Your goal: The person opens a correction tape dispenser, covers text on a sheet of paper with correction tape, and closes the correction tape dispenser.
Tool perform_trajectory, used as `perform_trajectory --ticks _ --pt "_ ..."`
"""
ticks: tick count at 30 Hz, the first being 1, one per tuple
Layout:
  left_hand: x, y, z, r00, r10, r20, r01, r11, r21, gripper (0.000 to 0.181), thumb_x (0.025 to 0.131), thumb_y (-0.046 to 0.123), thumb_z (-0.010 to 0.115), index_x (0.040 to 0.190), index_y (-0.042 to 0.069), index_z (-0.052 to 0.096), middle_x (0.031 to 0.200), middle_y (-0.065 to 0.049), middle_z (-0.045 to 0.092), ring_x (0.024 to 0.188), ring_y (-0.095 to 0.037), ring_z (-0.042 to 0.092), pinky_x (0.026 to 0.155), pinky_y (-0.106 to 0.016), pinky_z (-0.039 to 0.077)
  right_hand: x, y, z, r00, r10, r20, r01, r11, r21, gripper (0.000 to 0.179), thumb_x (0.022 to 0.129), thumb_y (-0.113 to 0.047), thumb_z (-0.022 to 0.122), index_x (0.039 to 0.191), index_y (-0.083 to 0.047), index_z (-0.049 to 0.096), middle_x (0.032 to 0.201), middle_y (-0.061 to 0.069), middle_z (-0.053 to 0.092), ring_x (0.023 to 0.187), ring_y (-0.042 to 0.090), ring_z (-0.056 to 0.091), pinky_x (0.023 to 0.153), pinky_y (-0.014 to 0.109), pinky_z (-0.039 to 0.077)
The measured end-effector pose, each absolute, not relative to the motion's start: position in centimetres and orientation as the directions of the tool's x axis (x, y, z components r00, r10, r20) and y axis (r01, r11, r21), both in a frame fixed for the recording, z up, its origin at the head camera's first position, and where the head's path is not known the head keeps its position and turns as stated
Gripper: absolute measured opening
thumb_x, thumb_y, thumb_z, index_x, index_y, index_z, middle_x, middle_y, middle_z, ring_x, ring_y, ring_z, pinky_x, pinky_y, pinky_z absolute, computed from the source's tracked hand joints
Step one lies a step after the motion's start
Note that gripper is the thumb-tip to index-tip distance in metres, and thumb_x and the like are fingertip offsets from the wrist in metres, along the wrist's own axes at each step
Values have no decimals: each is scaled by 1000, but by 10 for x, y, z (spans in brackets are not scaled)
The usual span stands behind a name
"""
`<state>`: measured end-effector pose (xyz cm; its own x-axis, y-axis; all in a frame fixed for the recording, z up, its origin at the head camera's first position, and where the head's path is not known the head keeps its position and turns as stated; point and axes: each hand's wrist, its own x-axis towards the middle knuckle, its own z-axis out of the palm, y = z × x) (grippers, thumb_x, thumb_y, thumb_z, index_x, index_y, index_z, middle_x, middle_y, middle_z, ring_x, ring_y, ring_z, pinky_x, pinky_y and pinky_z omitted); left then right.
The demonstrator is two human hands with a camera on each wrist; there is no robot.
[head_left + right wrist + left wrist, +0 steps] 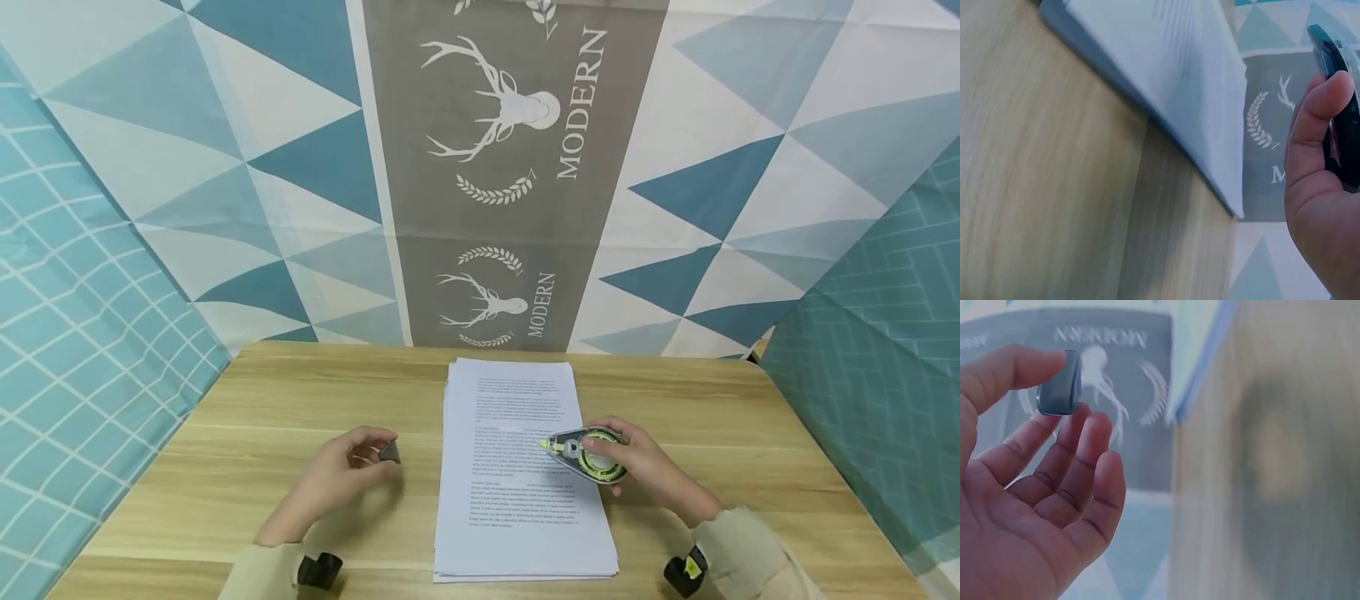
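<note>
My right hand (651, 468) grips a correction tape (577, 454) with a clear and black body and a yellow-green wheel, its yellow-green tip pointing left over the printed paper. In the right wrist view only a dark part of the correction tape (1332, 55) shows beside the thumb. Left of the paper, my left hand (330, 479) pinches a small dark grey cap (389, 452) above the table. The left wrist view shows this cap (1059, 390) between thumb and index finger, the other fingers loosely bent. A stack of printed paper (525, 554) lies between the hands.
The stack rests on a wooden table (360, 383). Behind the table hangs a patterned cloth (480, 225) with deer heads and triangles. Blue-green cloths (90, 275) enclose the sides. A black wrist strap (320, 571) sits by each sleeve cuff.
</note>
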<state>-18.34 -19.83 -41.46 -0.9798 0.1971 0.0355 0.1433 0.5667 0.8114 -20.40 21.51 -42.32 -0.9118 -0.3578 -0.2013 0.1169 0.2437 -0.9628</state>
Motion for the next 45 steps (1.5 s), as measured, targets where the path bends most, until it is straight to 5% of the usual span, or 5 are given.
perform_trajectory --ticks 12,25,45 --pt "-177 -168 -413 -915 356 189 327 381 865 34 82 17 71 114 9 63 102 -8 66 81 -2 57 72 -22 51 -199 209 -416 -877 -444 -182 144 118 -983 43 95 -23 53 124 5 40 95 4 60 58 7 57 44 18 46" --pt "-172 -154 -411 -893 381 241 375 333 865 32 81 14 71 112 10 65 98 -4 65 80 -4 57 72 -23 50 -190 204 -404 -840 -524 -139 147 28 -989 32 98 -23 44 119 1 45 92 3 63 59 5 56 44 17 45" --pt "-169 -140 -410 -885 399 241 372 293 881 32 82 18 71 113 10 65 94 -5 64 79 -4 56 73 -22 49 -182 190 -398 -876 -450 -174 168 52 -984 42 95 -26 49 124 5 45 87 -1 65 50 3 49 39 16 36"
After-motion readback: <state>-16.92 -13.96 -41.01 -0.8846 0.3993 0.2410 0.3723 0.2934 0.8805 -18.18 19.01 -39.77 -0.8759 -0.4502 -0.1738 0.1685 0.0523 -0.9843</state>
